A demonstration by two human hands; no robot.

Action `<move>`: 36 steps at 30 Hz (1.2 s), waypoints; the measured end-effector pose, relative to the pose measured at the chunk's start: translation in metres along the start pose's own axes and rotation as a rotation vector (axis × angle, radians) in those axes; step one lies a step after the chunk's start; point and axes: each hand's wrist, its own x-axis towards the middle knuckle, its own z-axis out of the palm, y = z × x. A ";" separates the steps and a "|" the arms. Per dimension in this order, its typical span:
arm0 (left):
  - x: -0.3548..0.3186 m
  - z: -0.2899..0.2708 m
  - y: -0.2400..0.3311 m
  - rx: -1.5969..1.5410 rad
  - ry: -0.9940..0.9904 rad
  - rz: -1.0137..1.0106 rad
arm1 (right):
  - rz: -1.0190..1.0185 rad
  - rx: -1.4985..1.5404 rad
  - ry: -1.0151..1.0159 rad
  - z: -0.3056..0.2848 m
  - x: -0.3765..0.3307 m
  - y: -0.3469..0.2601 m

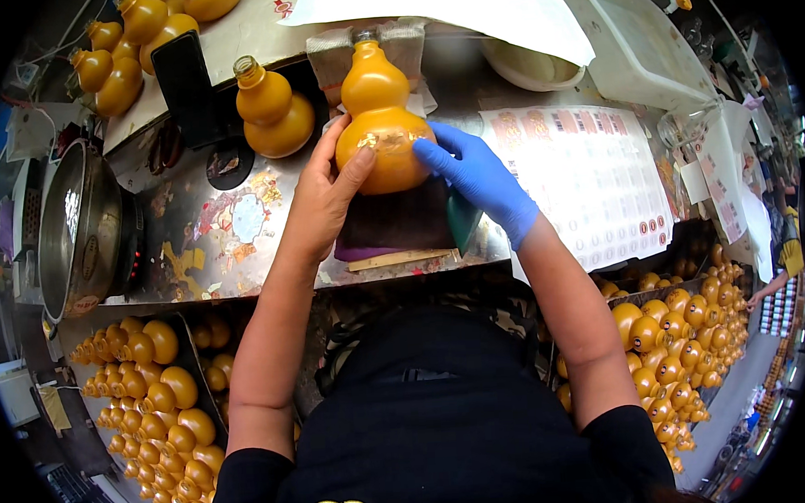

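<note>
Left hand [324,194] and right hand [483,176] clasp a gourd-shaped bottle [376,93], perhaps smoothing its label [394,143]. The next stroke wants even pressure.

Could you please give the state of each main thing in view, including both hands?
Held bottle: neck pointing away from the wearer
Left hand: bare, gripping it
Right hand: blue-gloved, gripping it
Second bottle: upright, uncapped
Phone: propped up, visible face dark
Label sheet: flat, apparently partly used
Bowl: partly hidden by white paper
Pan: uncovered, contents unclear
</note>
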 end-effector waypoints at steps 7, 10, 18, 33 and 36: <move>0.003 -0.003 -0.005 -0.081 -0.001 -0.034 | 0.003 0.035 -0.014 0.000 0.002 0.003; 0.003 -0.006 -0.007 -0.074 -0.016 -0.028 | 0.010 0.012 -0.028 -0.002 0.001 -0.001; 0.000 -0.013 -0.003 0.074 -0.087 -0.002 | -0.048 -0.013 -0.054 -0.007 0.002 0.007; -0.001 -0.006 0.003 0.090 -0.070 -0.031 | -0.054 -0.007 -0.010 -0.005 0.003 0.011; -0.002 -0.007 0.004 0.117 -0.078 -0.007 | -0.075 -0.033 0.002 -0.004 0.004 0.015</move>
